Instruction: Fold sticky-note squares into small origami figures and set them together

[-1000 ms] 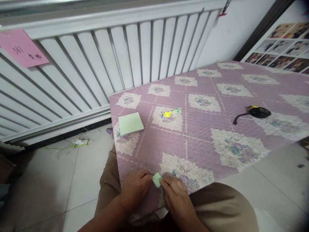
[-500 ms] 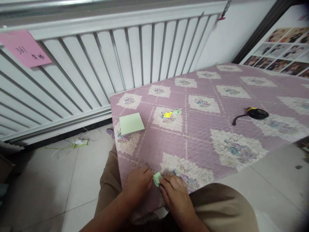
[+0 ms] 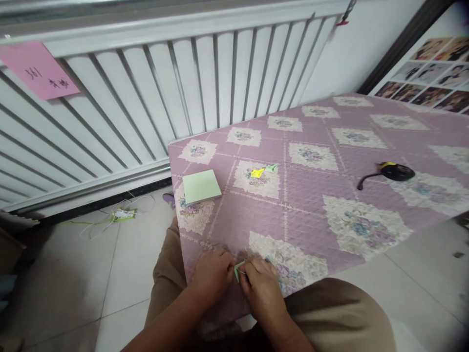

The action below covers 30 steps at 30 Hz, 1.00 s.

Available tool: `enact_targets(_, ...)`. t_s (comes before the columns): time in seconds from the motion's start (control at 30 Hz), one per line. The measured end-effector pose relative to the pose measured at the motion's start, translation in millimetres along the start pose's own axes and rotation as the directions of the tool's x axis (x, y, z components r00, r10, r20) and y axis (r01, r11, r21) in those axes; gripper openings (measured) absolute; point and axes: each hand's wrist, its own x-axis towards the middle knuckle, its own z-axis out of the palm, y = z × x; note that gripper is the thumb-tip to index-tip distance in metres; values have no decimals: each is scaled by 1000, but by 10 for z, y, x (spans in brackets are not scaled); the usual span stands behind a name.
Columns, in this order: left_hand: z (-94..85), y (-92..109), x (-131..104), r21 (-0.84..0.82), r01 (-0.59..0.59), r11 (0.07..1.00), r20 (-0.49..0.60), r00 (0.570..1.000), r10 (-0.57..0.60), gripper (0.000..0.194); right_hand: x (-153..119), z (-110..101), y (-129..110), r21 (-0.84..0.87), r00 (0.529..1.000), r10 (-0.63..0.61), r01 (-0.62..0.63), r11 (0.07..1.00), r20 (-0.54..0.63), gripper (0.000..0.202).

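The right hand (image 3: 263,283) pinched the paper (image 3: 236,272) (partly hidden), its edge toward the left hand (image 3: 214,275), whose grip was unclear.

The left hand (image 3: 214,273) and right hand (image 3: 264,283) nearly meet, fingers (image 3: 253,267) curled, 2 forearms (image 3: 174,313) angled inward.

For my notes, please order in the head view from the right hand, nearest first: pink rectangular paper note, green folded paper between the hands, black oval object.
1. Green folded paper: touching the right hand.
2. Black oval object: to the right.
3. Pink note: upper left.
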Motion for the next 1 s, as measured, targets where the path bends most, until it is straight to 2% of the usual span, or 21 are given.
enact_targets(0.23, -161, -4, 143, -67, 70, 995, 134, 989, -60, 13, -47, 23, 51, -28, 999, -48, 48, 998, -2, 15)
enact_targets(0.4, -272, 27, 198, -46, 57, 997, 207, 977, -47, 13, -77, 38, 104, -66, 981, -188, 184, 981, -51, 9)
enact_targets(0.63, -261, 29, 172, -35, 43, 998, 167, 985, -37, 14, -133, 4, 150, -111, 944, -324, 315, 942, -68, 19)
enact_targets(1.0, -223, -1, 145, -48, 10, 999, 128, 992, -4, 13, -178, -16, 176, -114, 944, -328, 324, 939, -20, 25)
